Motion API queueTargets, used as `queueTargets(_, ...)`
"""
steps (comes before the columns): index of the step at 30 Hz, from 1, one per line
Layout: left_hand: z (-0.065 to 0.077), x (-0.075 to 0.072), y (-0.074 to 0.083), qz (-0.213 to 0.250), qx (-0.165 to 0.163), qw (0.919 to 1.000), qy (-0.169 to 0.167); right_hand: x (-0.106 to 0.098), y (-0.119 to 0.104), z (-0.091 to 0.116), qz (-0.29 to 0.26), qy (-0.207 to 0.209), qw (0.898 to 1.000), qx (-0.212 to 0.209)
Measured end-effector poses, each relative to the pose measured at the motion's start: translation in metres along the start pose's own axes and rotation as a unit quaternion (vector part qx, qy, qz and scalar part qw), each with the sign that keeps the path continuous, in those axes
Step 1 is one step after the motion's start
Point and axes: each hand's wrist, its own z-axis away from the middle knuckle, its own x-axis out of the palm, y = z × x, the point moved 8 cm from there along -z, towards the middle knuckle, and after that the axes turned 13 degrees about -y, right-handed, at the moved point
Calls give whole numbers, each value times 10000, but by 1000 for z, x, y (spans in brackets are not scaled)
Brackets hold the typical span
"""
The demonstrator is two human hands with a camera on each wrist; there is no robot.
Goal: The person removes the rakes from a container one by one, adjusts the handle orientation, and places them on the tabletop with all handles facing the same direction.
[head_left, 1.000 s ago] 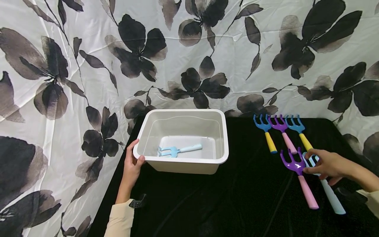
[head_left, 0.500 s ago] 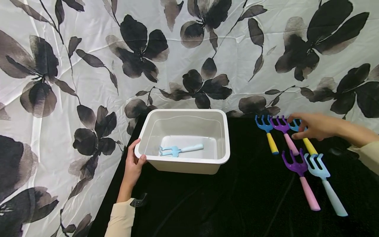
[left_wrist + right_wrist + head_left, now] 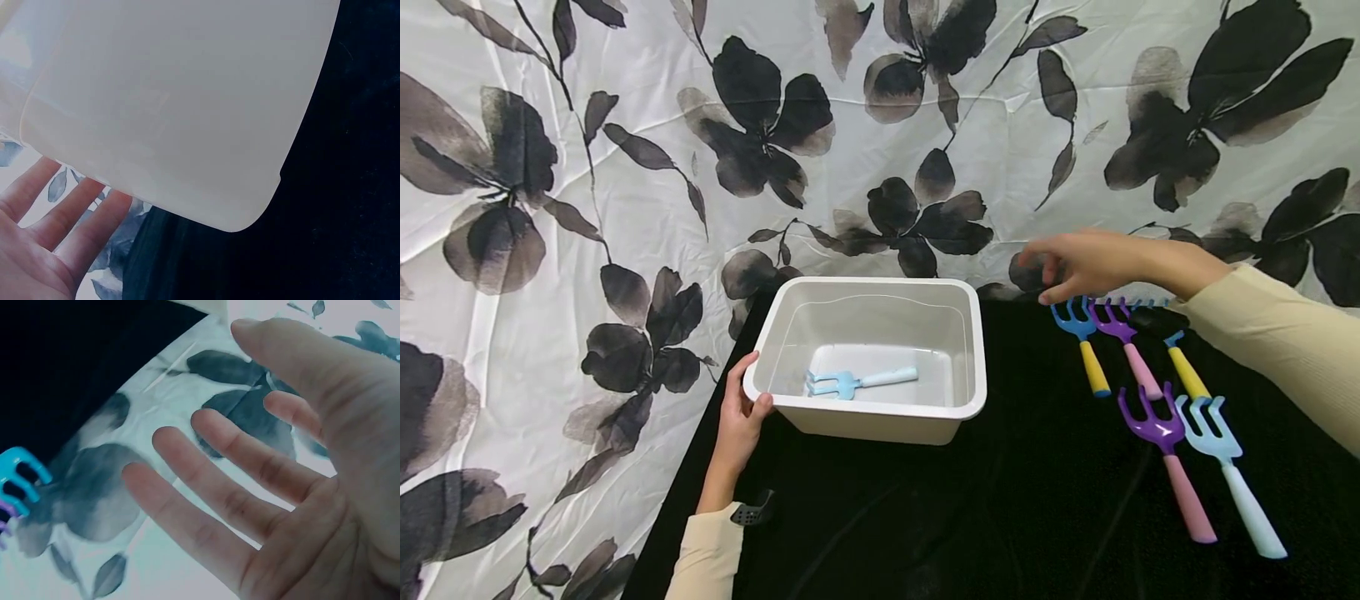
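My left hand (image 3: pixel 739 421) grips the left front corner of a whitish plastic tub (image 3: pixel 872 425), thumb near the rim and fingers along the side. Inside the tub lies a light blue hand fork (image 3: pixel 846 383). My right hand (image 3: pixel 1090 260), holding nothing, is raised by the far table edge above a blue hand fork with a yellow handle (image 3: pixel 1092 367). Beside that fork are a purple one with a pink handle (image 3: pixel 1138 367) and another yellow-handled fork (image 3: pixel 1187 371), partly hidden by the right wrist. Nearer lie a second purple-and-pink fork (image 3: pixel 1187 496) and a light blue fork (image 3: pixel 1251 508).
Black cloth (image 3: pixel 970 517) covers the table. A white floral curtain (image 3: pixel 1037 167) hangs behind it and along the left side. Blue fork tines (image 3: pixel 19 475) show at the left of the right wrist view.
My right hand has risen from the near forks, passed over the far right fork and moved left to the back edge. The forks and tub stay put; the left hand keeps its grip.
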Motion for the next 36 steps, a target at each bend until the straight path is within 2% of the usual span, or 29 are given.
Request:
queueTargets(6, 2, -4, 0, 19, 44, 10000, -33, -1, -34, -35, -20, -312, 9994, -116)
queueTargets(12, 6, -7, -3, 3, 45, 10000, -38, 7, -68, -81, -50, -791, 9958, -448)
queueTargets(17, 7, -9, -5, -13, 88, 10000, -41, 20, -99, -120, -120, -1221, 9904, -631)
queueTargets(21, 7, -9, -5, -34, 116, 9999, -101, 39, -118, -150, -217, -1687, 9829, -702)
queueTargets(27, 5, -8, -3, -71, 110, 9998, -121, 68, -132, -190, -372, -2209, 9716, -767)
queueTargets(36, 5, -7, 0, -209, 52, 9998, -27, 107, -133, -239, -327, -2464, 9668, -591)
